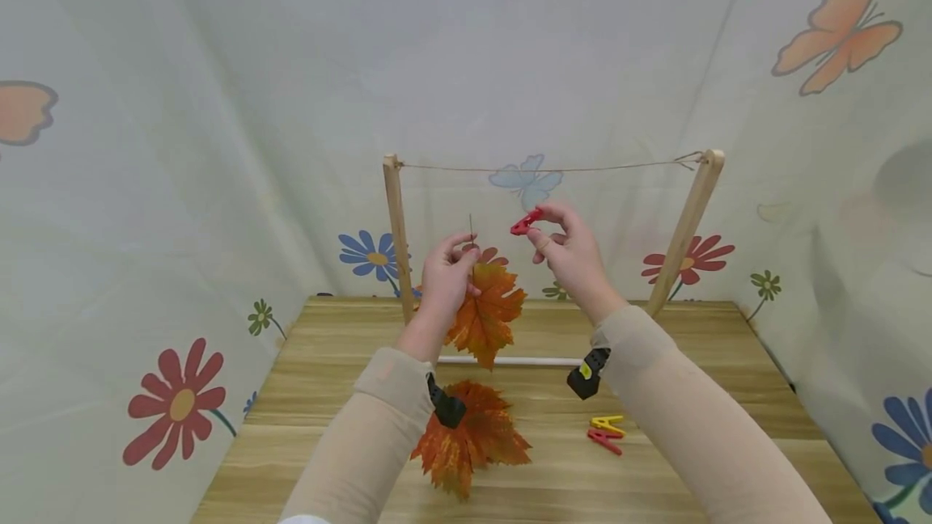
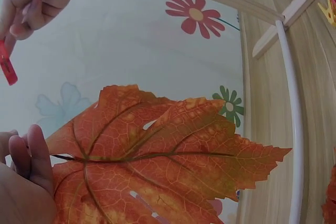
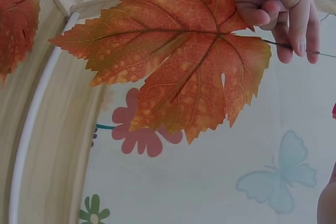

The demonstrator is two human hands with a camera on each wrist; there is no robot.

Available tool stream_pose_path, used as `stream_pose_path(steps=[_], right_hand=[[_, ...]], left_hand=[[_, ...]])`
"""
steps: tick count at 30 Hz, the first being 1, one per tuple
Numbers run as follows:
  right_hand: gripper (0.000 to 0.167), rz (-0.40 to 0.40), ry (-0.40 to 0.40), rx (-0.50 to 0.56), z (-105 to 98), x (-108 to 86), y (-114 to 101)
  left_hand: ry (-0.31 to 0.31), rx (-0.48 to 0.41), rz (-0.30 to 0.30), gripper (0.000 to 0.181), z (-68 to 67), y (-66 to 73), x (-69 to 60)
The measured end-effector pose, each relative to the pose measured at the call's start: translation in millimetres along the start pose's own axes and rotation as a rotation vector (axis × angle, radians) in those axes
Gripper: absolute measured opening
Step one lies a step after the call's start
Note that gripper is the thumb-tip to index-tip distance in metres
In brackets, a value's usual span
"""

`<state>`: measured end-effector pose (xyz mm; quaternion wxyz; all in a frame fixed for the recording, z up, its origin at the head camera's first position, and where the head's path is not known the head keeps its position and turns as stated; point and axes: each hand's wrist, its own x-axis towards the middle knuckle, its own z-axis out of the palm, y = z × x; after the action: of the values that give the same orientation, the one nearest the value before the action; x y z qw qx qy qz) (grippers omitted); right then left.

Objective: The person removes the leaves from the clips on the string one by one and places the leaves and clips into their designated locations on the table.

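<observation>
My left hand point(image 1: 449, 273) pinches the thin stem of an orange maple leaf point(image 1: 486, 315), which hangs below the fingers with its stem pointing up. In the right wrist view the stem passes between the thumb and fingers of that left hand point(image 3: 283, 11). My right hand point(image 1: 571, 249) holds a small red clothespin point(image 1: 526, 222) between thumb and fingertips, to the right of the stem and apart from it. Both hands are below a thin string point(image 1: 510, 170) tied between two wooden posts. Nothing hangs on the string.
A second orange leaf point(image 1: 473, 439) lies on the wooden table point(image 1: 349, 395). Right of it lie a yellow clothespin point(image 1: 607, 424) and a red clothespin point(image 1: 604, 441). The left post point(image 1: 397, 233) and right post point(image 1: 688, 229) stand behind, with a white rod point(image 1: 524, 361) low between them.
</observation>
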<state>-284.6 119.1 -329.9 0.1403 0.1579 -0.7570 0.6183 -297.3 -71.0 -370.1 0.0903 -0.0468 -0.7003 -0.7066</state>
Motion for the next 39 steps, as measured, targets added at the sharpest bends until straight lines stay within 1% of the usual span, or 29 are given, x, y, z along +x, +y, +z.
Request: stream_pose_path(steps=[5,10,14,17,22,25,28,33,37,39], right_hand=[[0.046,0.036,-0.012,0.054,-0.3,-6.9,14.6],[0.045,0.111,-0.021,0.106,1.4,-17.2,29.2],[0.046,0.134,-0.02,0.142,1.5,-23.6,36.8],[0.047,0.158,-0.024,0.163,0.4,-27.9,42.7],[0.046,0.205,-0.002,0.176,-3.5,-35.5,54.3],[0.046,0.226,0.011,0.173,-4.9,-40.3,61.6],[0.048,0.253,0.015,0.172,-5.8,-47.5,69.9],[0.046,0.313,0.039,0.225,-6.4,-61.3,83.8],[0.045,0.35,0.074,0.274,-7.1,-69.8,95.2],[0.044,0.363,0.09,0.281,-8.2,-73.9,101.1]], left_hand=[[0.007,-0.002,-0.02,0.022,-1.1,-6.3,-2.5],[-0.007,-0.014,-0.04,0.021,-1.0,-15.1,-5.1],[-0.012,-0.021,-0.047,0.023,0.1,-22.1,-7.2],[-0.007,-0.016,-0.065,0.024,0.6,-26.8,-9.6],[-0.008,-0.006,-0.082,0.025,2.4,-33.2,-14.9],[0.005,-0.017,-0.096,0.026,2.1,-38.1,-17.8],[0.027,-0.031,-0.123,0.027,-0.4,-44.4,-20.4],[0.058,-0.045,-0.129,0.026,-6.3,-55.5,-23.3],[0.073,-0.068,-0.159,0.025,-11.5,-65.1,-24.8],[0.076,-0.081,-0.175,0.026,-13.8,-69.6,-25.8]])
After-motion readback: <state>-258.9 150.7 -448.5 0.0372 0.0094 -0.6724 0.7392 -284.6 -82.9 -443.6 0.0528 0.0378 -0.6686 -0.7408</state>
